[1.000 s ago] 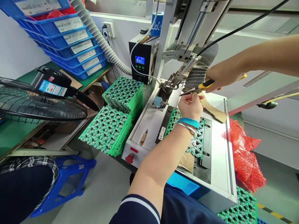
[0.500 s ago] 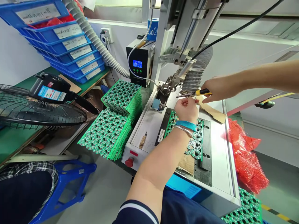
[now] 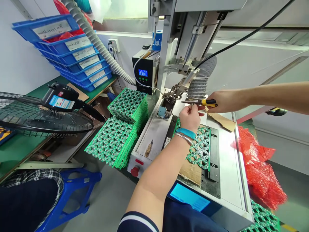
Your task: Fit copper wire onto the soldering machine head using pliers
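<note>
My right hand is closed around the yellow-and-black handles of needle-nose pliers, whose metal jaws point left. Just beneath those jaws, my left hand, with a blue band and a silver bangle at the wrist, is pinched closed. What sits between its fingertips is too small and hidden to make out. Below my left hand, a green panel of ring-shaped circuit boards lies in a black fixture, partly covered by my hand and forearm. Behind the pliers stands the soldering machine's head.
Stacked green circuit board panels stand left of the machine, near a red button. A pointed tool lies on the machine top. Cardboard and red bubble wrap are at right. A controller stands behind; a fan is at left.
My right hand's fingers have curled in around the pliers' handles. My left hand stays pinched below the jaws. The camera view has shifted slightly.
</note>
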`<state>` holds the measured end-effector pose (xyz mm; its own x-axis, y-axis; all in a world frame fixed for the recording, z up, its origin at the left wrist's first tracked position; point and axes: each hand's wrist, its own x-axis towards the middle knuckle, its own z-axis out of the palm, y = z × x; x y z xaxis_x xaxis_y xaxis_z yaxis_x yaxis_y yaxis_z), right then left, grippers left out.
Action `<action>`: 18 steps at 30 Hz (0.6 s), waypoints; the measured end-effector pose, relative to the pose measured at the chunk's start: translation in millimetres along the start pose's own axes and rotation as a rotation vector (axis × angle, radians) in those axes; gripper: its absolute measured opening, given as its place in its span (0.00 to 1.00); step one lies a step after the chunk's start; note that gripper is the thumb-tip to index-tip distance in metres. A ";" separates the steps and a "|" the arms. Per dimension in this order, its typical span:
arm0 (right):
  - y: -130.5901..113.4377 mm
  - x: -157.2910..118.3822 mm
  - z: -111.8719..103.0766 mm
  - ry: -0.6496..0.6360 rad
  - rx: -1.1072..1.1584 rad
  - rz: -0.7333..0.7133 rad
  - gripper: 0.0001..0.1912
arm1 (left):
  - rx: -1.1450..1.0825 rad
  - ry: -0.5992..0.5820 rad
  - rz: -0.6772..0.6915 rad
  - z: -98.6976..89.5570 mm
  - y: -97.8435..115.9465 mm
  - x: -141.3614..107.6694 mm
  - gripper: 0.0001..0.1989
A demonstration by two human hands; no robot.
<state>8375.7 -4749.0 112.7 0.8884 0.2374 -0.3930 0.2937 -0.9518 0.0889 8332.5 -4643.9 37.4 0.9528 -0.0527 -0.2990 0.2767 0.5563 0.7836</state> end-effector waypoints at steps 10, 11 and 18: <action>0.2 -8.4 6.7 -0.212 0.253 0.052 0.06 | 0.271 -0.144 0.441 -24.4 -13.3 18.9 0.08; 1.5 -8.6 6.4 -0.244 0.257 0.035 0.06 | 0.291 -0.167 0.473 -26.3 -12.6 19.8 0.08; -5.5 -0.4 13.6 0.045 -0.056 0.065 0.03 | 0.000 -0.082 -0.221 -20.4 20.1 12.9 0.13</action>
<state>8368.9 -4746.6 100.0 0.9209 0.1850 -0.3430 0.2528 -0.9534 0.1646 8347.8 -4616.5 38.2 0.8759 -0.2405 -0.4184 0.4800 0.5234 0.7040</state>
